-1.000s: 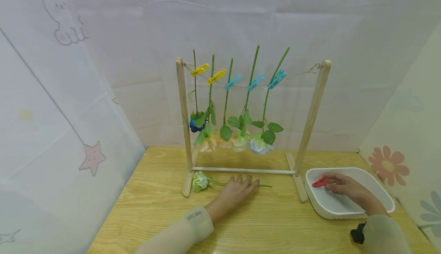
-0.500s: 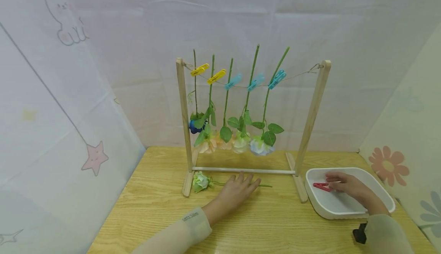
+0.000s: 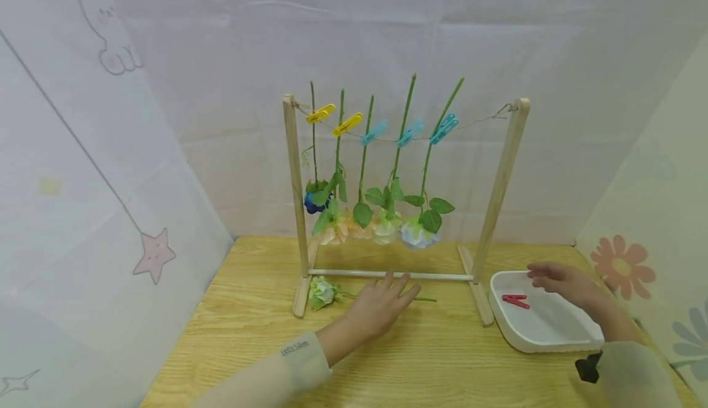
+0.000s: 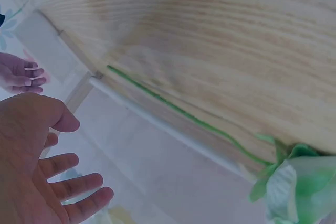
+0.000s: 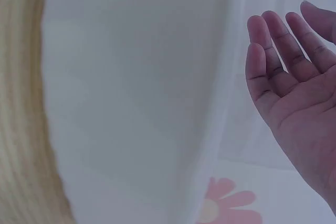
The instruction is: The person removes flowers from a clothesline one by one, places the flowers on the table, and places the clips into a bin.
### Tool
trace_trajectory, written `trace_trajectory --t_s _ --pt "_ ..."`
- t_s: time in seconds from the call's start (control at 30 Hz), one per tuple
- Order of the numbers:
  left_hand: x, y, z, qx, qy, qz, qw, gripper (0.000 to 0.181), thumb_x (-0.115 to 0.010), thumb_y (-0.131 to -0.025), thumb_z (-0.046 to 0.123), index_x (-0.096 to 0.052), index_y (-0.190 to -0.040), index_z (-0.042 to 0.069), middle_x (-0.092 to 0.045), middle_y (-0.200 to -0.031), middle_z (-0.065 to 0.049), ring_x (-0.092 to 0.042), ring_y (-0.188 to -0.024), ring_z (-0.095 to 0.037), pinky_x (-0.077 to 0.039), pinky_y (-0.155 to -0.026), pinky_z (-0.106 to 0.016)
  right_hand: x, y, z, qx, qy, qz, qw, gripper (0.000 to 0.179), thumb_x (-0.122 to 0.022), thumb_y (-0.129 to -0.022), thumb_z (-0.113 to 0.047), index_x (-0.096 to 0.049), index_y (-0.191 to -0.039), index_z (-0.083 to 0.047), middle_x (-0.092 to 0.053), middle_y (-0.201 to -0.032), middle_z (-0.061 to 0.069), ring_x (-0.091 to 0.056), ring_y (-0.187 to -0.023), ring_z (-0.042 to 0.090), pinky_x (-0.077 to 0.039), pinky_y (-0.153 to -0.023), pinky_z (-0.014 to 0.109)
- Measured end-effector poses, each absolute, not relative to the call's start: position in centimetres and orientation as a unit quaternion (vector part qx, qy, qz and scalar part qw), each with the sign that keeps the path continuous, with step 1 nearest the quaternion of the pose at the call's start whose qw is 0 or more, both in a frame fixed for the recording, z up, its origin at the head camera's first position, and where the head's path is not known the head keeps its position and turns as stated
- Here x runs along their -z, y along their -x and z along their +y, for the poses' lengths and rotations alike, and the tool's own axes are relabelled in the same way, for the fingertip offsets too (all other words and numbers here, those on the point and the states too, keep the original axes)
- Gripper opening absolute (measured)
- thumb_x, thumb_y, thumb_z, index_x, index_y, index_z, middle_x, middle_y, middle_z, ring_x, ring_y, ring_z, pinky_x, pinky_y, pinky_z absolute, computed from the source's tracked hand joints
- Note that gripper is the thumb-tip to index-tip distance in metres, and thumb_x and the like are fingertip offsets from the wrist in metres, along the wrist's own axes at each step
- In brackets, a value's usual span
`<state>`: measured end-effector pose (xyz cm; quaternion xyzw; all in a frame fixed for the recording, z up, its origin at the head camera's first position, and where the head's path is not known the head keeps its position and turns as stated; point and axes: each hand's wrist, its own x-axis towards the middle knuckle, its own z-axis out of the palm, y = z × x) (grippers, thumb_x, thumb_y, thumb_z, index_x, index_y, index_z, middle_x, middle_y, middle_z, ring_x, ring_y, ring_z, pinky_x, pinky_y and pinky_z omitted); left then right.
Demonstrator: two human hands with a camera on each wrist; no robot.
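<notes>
Right hand [image 3: 570,285]: released, near the tray [image 3: 547,329] at 4 o'clock; left hand [image 3: 376,306]: also released, near the loose flower [image 3: 322,292] at 6 o'clock. I count five hung flowers [image 3: 418,236]; I judge the sixth and the red clothespin [image 3: 514,300] outstanding.

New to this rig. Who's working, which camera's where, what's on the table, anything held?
No machine: a person's bare left hand and right hand. One picture comes from a camera on the head, looking forward and down; the others from one on each wrist.

On the table stand a rack and a tray with a red clip inside; a pale flower lies by the rack. Five flowers hang head-down from the rack's string by yellow clips and blue clips.

Neither hand holds anything: the left is over the stem, the right by the tray.
</notes>
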<state>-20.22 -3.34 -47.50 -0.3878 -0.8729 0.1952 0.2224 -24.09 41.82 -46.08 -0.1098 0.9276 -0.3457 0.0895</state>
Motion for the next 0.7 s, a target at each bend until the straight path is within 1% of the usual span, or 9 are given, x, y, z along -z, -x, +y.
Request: trace_trajectory --t_s 0.03,0.1,0.23,0.3,0.37,0.43,0.5,0.63,0.7 --pt "47.2 20.2 -3.4 -0.186 0.387 -0.875 0.223 0.060 -0.064 -0.099 0.040 -0.042 -0.153 0.027 -0.051 -0.150 -0.002 -0.057 -0.128 -0.026 -0.059 -0.087 -0.036 45.7 24.1 41.6 0.338 0.108 0.931 0.085 0.054 -0.062 -0.102 -0.032 -0.052 -0.142 0.003 -0.065 -0.131 0.022 -0.067 -0.105 0.016 -0.055 -0.081 0.026" --pt "46.5 20.0 -3.4 -0.164 0.385 -0.881 0.222 0.058 -0.064 -0.098 0.038 -0.044 -0.151 0.026 -0.053 -0.148 -0.003 -0.058 -0.126 -0.026 -0.058 -0.090 -0.038 44.9 24.2 41.3 0.335 0.115 0.932 0.073 0.051 -0.061 -0.103 -0.030 -0.054 -0.141 0.002 -0.066 -0.129 0.022 -0.066 -0.105 0.014 -0.055 -0.081 0.026" --pt "45.0 19.8 -3.4 -0.125 0.377 -0.890 0.225 0.055 -0.064 -0.097 0.037 -0.049 -0.148 0.023 -0.055 -0.145 -0.002 -0.061 -0.120 -0.024 -0.059 -0.088 -0.038 43.3 24.3 41.0 0.326 0.132 0.935 0.045 0.046 -0.061 -0.103 -0.029 -0.057 -0.139 0.000 -0.066 -0.129 0.020 -0.059 -0.103 -0.007 -0.053 -0.081 0.020" --pt "44.3 19.8 -3.4 -0.123 0.373 -0.891 0.228 0.055 -0.063 -0.097 0.040 -0.050 -0.148 0.023 -0.056 -0.144 -0.002 -0.062 -0.117 -0.022 -0.059 -0.085 -0.036 42.3 24.3 40.9 0.318 0.133 0.938 0.040 0.047 -0.060 -0.103 -0.033 -0.057 -0.140 -0.004 -0.066 -0.130 0.018 -0.055 -0.104 -0.012 -0.051 -0.082 0.018" --pt "43.7 19.8 -3.4 -0.125 0.370 -0.891 0.230 0.053 -0.061 -0.098 0.043 -0.052 -0.147 0.023 -0.056 -0.143 -0.001 -0.063 -0.114 -0.021 -0.060 -0.082 -0.034 41.4 24.1 40.8 0.309 0.128 0.941 0.045 0.049 -0.058 -0.103 -0.038 -0.055 -0.143 -0.009 -0.065 -0.133 0.014 -0.053 -0.106 -0.013 -0.050 -0.084 0.020" --pt "43.2 19.8 -3.4 -0.121 0.370 -0.892 0.231 0.052 -0.058 -0.099 0.044 -0.053 -0.146 0.024 -0.056 -0.143 -0.001 -0.063 -0.114 -0.020 -0.059 -0.082 -0.034 40.5 24.1 40.6 0.306 0.133 0.942 0.044 0.049 -0.057 -0.104 -0.039 -0.054 -0.144 -0.011 -0.065 -0.134 0.014 -0.054 -0.108 -0.011 -0.050 -0.086 0.021" --pt "42.5 19.7 -3.4 -0.111 0.369 -0.892 0.235 0.050 -0.057 -0.099 0.043 -0.054 -0.145 0.024 -0.057 -0.142 0.000 -0.063 -0.114 -0.020 -0.060 -0.081 -0.034 39.7 24.1 40.3 0.304 0.138 0.942 0.037 0.048 -0.057 -0.104 -0.039 -0.054 -0.144 -0.011 -0.065 -0.134 0.014 -0.053 -0.108 -0.012 -0.050 -0.085 0.021" --pt "41.2 19.7 -3.5 -0.075 0.364 -0.897 0.239 0.046 -0.060 -0.097 0.039 -0.058 -0.140 0.022 -0.060 -0.140 -0.003 -0.065 -0.112 -0.022 -0.060 -0.081 -0.035 38.3 24.0 39.8 0.307 0.150 0.939 0.025 0.046 -0.057 -0.104 -0.036 -0.055 -0.143 -0.012 -0.063 -0.136 0.013 -0.048 -0.108 -0.018 -0.049 -0.085 0.017" --pt "40.5 19.8 -3.5 -0.057 0.359 -0.901 0.236 0.045 -0.063 -0.096 0.037 -0.059 -0.138 0.022 -0.061 -0.139 -0.005 -0.066 -0.112 -0.024 -0.061 -0.080 -0.037 37.6 24.0 39.6 0.307 0.152 0.939 0.024 0.046 -0.057 -0.104 -0.036 -0.055 -0.143 -0.011 -0.063 -0.136 0.014 -0.047 -0.108 -0.018 -0.049 -0.084 0.018"
